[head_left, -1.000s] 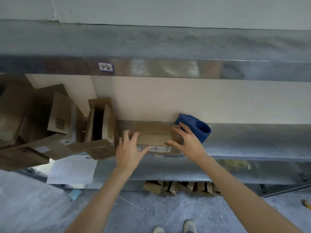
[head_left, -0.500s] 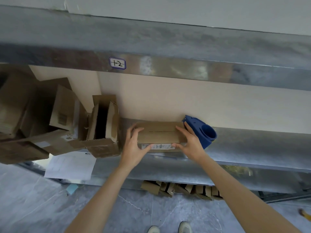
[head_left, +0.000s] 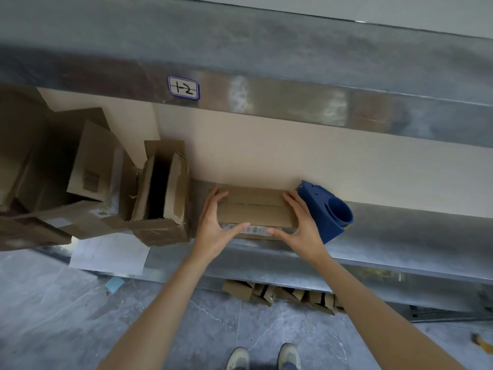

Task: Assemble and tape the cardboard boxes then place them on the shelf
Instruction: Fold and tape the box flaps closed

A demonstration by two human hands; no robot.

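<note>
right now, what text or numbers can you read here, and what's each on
"1-2": handwritten on the blue-bordered white sticker on the upper grey metal shelf's edge.
White strip label on the closed brown cardboard box: too small to read.
Barcode label on the leaning brown carton: blurred.

Head view, forward-down, close on shelf (head_left: 413,231)

Both bare arms reach forward, forearms converging toward the cardboard box (head_left: 256,209). The left hand (head_left: 213,228) lies against the box's left end, fingers (head_left: 217,194) straight and pointing toward its rear, thumb stretched along its front edge. The right hand (head_left: 301,225) mirrors it at the box's right end, fingers (head_left: 293,200) straight, thumb reaching inward along the front. The thumb tips are near each other but apart.
</note>
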